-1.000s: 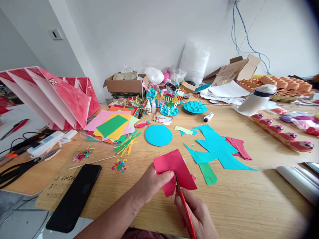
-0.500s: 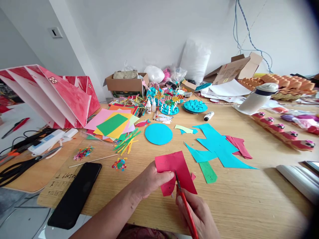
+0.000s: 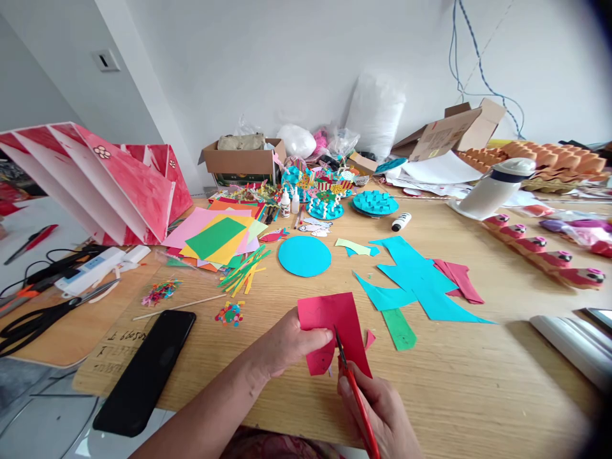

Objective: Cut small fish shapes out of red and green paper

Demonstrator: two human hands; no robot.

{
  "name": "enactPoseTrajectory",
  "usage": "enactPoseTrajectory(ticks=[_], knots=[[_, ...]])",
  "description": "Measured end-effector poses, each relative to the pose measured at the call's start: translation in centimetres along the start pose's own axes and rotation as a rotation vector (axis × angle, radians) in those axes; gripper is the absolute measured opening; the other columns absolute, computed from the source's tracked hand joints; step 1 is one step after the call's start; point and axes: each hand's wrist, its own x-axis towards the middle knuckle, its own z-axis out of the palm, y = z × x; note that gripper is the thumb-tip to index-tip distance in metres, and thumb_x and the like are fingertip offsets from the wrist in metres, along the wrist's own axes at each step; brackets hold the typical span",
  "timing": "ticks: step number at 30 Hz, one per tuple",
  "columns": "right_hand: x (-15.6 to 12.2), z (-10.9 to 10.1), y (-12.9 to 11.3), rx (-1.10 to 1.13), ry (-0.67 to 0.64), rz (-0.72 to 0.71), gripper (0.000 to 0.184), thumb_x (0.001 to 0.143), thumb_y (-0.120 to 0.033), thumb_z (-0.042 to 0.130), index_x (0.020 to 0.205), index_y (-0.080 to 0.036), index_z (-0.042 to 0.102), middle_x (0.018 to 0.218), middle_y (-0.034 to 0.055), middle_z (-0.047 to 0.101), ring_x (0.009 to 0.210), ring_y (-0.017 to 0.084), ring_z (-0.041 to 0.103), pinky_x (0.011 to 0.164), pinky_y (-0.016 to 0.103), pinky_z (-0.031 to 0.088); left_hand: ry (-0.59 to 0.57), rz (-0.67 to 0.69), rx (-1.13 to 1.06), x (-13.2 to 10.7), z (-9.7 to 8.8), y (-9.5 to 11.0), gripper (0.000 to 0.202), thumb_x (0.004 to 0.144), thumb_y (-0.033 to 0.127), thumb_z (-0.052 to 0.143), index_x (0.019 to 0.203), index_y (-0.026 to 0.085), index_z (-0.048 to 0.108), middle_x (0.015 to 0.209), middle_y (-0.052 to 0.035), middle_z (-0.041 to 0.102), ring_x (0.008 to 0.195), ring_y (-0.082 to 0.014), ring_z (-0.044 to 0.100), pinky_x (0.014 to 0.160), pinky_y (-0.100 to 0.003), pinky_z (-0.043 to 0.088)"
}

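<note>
My left hand (image 3: 289, 344) pinches a piece of red paper (image 3: 342, 319) by its left edge, just above the wooden table (image 3: 478, 382). My right hand (image 3: 382, 414) grips red-handled scissors (image 3: 356, 401), whose blades reach up into the lower part of the red paper. A small red scrap (image 3: 370, 338) lies on the table right of the paper. A turquoise paper disc (image 3: 305, 256) lies just beyond, with turquoise offcuts (image 3: 421, 280), a green strip (image 3: 399, 329) and dark red pieces (image 3: 459, 280) to its right.
A black phone (image 3: 146, 370) lies at the near left by black scissors (image 3: 43, 319) and a power strip (image 3: 90, 271). Coloured paper sheets (image 3: 215, 239), paper strips (image 3: 243, 271), glue bottles (image 3: 289, 204), cardboard boxes (image 3: 241, 162) and a red folded board (image 3: 105, 185) crowd the back. Red punches (image 3: 540, 255) line the right.
The red paper has turned a little in my left hand and the cut has gone further. A small red scrap now lies separate on the table to the right.
</note>
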Motion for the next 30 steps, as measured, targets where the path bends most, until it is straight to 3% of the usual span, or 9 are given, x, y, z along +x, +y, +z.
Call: enactPoseTrajectory(ticks=[7, 14, 24, 30], knots=[[-0.1, 0.2, 0.0, 0.016, 0.039, 0.016, 0.042, 0.083, -0.051, 0.042, 0.056, -0.020, 0.039, 0.050, -0.0064, 0.031, 0.045, 0.009, 0.027, 0.039, 0.021, 0.022, 0.037, 0.046, 0.012, 0.1, -0.1, -0.7, 0.021, 0.072, 0.029, 0.059, 0.084, 0.013, 0.063, 0.071, -0.0017, 0.058, 0.077, -0.0172, 0.053, 0.073, -0.028, 0.041], [-0.1, 0.2, -0.1, 0.009, 0.035, 0.021, 0.041, 0.084, -0.051, 0.039, 0.057, -0.020, 0.040, 0.048, -0.0050, 0.040, 0.045, 0.010, 0.036, 0.041, 0.021, 0.028, -0.012, 0.030, 0.001, 0.2, 0.4, -0.2, 0.026, 0.073, 0.029, 0.057, 0.092, 0.013, 0.065, 0.077, -0.0036, 0.064, 0.074, -0.0159, 0.054, 0.069, -0.026, 0.041], [-0.1, -0.1, -0.4, 0.041, 0.049, 0.021, 0.042, 0.083, -0.051, 0.043, 0.054, -0.020, 0.037, 0.049, -0.0056, 0.033, 0.045, 0.010, 0.029, 0.042, 0.022, 0.025, 0.018, -0.038, 0.042, 0.3, 0.2, 0.3, 0.025, 0.067, 0.030, 0.062, 0.084, 0.011, 0.064, 0.069, -0.0016, 0.060, 0.062, -0.0119, 0.049, 0.059, -0.022, 0.037], [-0.1, -0.2, -0.1, 0.062, -0.003, 0.044, 0.042, 0.083, -0.052, 0.042, 0.055, -0.021, 0.038, 0.048, -0.0055, 0.033, 0.044, 0.010, 0.028, 0.040, 0.022, 0.024, -0.014, -0.061, 0.118, 0.5, -0.6, -0.1, 0.022, 0.070, 0.028, 0.059, 0.085, 0.012, 0.062, 0.070, -0.0011, 0.058, 0.065, -0.0128, 0.049, 0.060, -0.023, 0.037]])
